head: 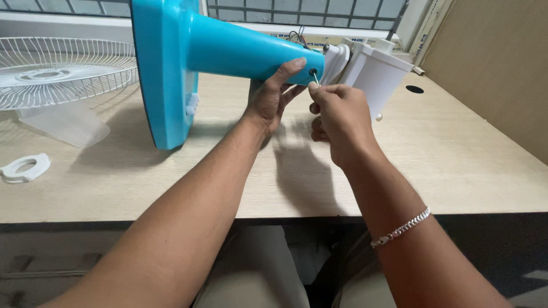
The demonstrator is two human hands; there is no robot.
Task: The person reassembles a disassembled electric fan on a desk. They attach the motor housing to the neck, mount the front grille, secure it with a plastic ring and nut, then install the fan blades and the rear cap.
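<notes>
Turquoise plastic makes up the fan stand (228, 48), which lies on its side on the pale wooden counter (456, 159), its neck joined to a white plastic motor housing (374, 71). The left hand (273, 94) wraps its fingers around the neck, while the right hand (337, 111) pinches a thin metal pin or screw (315, 78) at the dark hole (313, 72). Done well, I judge, the stand stays steady and the pin goes in straight.

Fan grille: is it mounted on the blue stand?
No, the white wire fan grille lies on the table, apart from the blue stand held by the left hand.
</notes>
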